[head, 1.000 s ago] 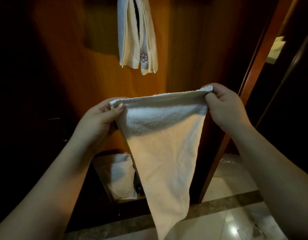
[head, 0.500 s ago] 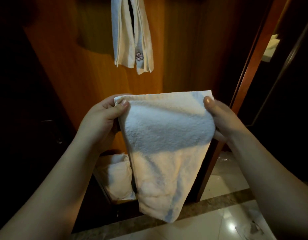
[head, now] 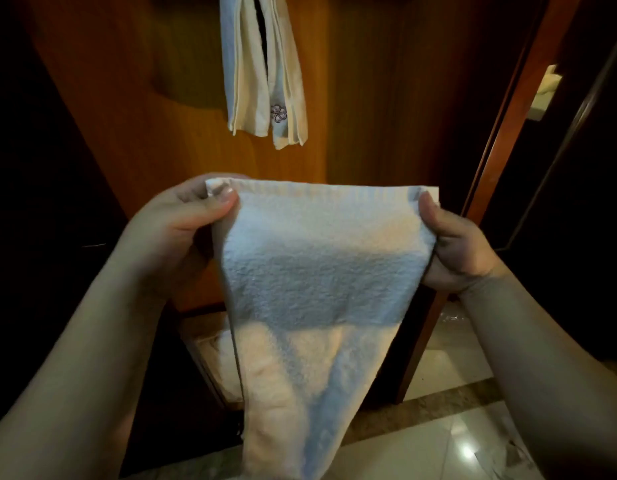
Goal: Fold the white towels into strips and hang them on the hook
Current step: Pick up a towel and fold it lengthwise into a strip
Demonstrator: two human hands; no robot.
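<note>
**A:** ok so what's going on in there right now?

**B:** Person's got a white towel [head: 320, 271] stretched out in front of them, dead centre of the frame. Left hand [head: 175, 233] is pinching the top left corner, thumb on the near side pressed against the cloth, fingers curled behind it. Right hand [head: 456, 251] grips the top right edge the same way, thumb up front, the rest tucked behind the fabric.

**A:** flat or folded?

**B:** Looks doubled over. The top edge runs straight between the two hands and the cloth narrows as it hangs down to the bottom centre of the frame. Can't tell how many layers.

**A:** anything hung up already?

**B:** Yeah, top centre there are folded towel strips [head: 265, 71] hanging against the wooden door [head: 369, 98], one with a little purple flower emblem [head: 278, 113] near its lower end. The hook itself is out of frame. They're well above the held towel, not touching it.

**A:** more towels around?

**B:** There's a pale pile of cloth [head: 217, 362] low down, lower centre-left, mostly hidden behind the held towel. Glossy tiled floor [head: 438, 445] at the bottom right.
</note>
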